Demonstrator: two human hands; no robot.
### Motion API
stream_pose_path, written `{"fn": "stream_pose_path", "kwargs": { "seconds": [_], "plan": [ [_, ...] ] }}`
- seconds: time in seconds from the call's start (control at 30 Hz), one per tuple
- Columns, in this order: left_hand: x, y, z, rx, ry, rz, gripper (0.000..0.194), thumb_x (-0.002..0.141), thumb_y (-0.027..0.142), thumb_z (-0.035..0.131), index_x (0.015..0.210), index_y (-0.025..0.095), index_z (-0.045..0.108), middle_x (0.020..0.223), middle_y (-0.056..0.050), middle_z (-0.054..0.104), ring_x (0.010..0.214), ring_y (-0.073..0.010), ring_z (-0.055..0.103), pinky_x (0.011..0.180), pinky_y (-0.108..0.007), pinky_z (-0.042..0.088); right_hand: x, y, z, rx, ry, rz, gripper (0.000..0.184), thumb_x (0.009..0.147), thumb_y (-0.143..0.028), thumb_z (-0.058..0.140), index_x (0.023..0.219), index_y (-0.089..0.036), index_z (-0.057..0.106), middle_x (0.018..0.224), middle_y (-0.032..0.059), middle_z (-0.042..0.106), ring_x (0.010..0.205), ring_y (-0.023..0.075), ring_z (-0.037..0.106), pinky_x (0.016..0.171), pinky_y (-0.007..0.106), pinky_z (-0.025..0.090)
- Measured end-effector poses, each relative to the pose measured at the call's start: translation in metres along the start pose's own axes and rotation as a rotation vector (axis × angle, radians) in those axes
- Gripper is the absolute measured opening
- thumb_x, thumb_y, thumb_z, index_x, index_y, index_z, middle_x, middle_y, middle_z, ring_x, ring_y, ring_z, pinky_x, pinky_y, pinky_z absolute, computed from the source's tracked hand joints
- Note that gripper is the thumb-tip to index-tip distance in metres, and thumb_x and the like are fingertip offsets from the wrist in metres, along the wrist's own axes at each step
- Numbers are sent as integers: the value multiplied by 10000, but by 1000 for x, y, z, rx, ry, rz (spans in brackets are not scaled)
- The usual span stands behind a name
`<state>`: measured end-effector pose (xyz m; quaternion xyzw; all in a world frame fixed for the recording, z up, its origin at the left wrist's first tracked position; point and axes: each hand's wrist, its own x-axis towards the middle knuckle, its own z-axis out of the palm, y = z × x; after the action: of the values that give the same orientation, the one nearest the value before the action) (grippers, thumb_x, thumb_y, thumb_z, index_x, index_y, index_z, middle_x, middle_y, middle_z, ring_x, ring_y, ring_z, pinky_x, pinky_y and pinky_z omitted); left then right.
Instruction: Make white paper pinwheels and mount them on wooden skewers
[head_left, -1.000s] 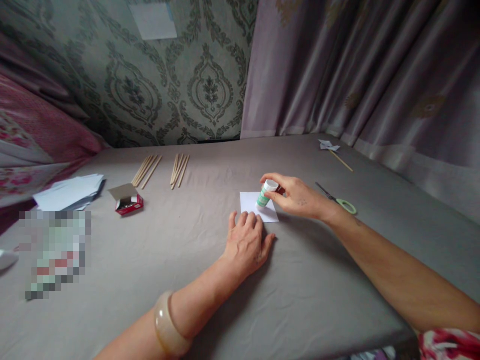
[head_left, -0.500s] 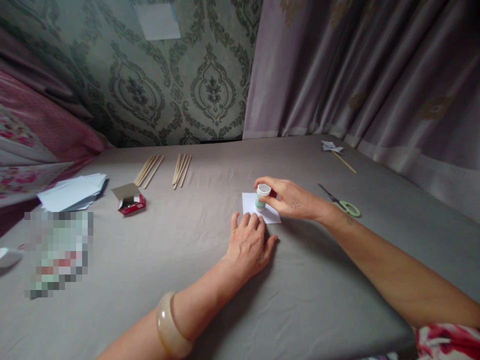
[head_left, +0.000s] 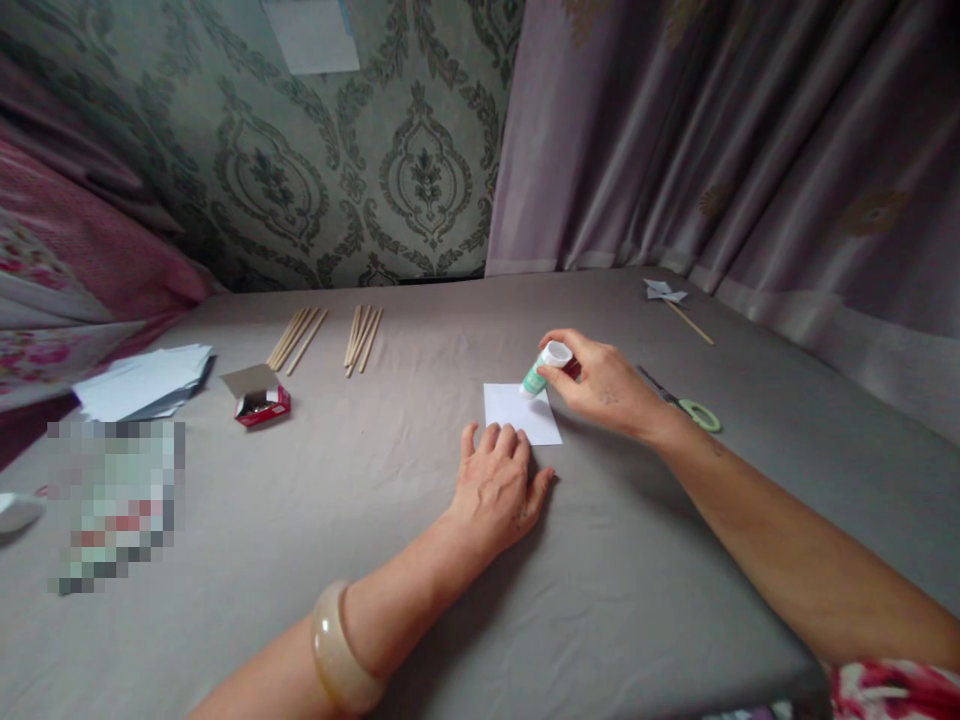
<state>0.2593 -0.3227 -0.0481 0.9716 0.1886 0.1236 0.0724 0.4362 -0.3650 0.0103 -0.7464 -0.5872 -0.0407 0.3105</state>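
A small square of white paper [head_left: 514, 405] lies on the grey cloth. My left hand [head_left: 499, 482] rests flat with fingers spread, its fingertips on the paper's near edge. Between the thumb and fingers of my right hand [head_left: 600, 385] is a glue stick [head_left: 537, 376], white and green. It is tilted, with its lower end at the paper's far right part and its white base pointing up and right. Whether that lower end touches the paper I cannot tell.
Green-handled scissors [head_left: 699, 414] lie right of my right hand. A paper pinwheel on a stick [head_left: 666, 291] is at the back right. To the left are wooden sticks [head_left: 364, 340], an open red box [head_left: 262, 404] and stacked white paper [head_left: 146, 382].
My right hand has moved up and to the right with the glue stick, which has gone from nearly upright to tilted. My left hand stays in place on the paper.
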Motion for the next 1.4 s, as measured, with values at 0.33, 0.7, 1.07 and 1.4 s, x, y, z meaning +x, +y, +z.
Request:
{"fn": "stream_pose_path", "kwargs": {
  "seconds": [0.33, 0.7, 1.07, 1.4],
  "plan": [
    [1, 1, 1, 0, 19, -1, 442, 926, 454, 365, 1176, 136, 543, 1152, -145, 591, 1128, -291, 495, 1063, -513, 259, -9, 0, 4, 143, -176, -35, 249, 815, -232, 590, 1061, -199, 574, 810, 20, 676, 688, 153, 611, 647, 239, 425],
    [1, 1, -2, -10, -12, -10, 483, 930, 451, 350, 1214, 102, 525, 1156, -152, 587, 1144, -303, 484, 1067, -525, 253, 8, -1, 17, 78, -157, -117, 248, 829, -226, 572, 1072, -179, 561, 871, 52, 666, 706, 160, 590, 661, 258, 414],
    [1, 1, -2, 5, -7, -5, 471, 931, 453, 347, 1197, 109, 527, 1146, -153, 579, 1142, -297, 482, 1060, -524, 255, 8, -3, 7, -70, -161, -83, 260, 837, -234, 562, 1083, -153, 574, 888, 90, 677, 764, 196, 607, 691, 282, 410],
    [1, -1, 0, -20, 21, 3, 398, 920, 446, 377, 1129, 154, 548, 1103, -141, 596, 1112, -294, 502, 1047, -524, 260, 6, 8, -13, 351, 14, 119, 249, 782, -324, 633, 977, -178, 587, 712, -4, 600, 591, 126, 552, 579, 258, 454]
  ]
}}
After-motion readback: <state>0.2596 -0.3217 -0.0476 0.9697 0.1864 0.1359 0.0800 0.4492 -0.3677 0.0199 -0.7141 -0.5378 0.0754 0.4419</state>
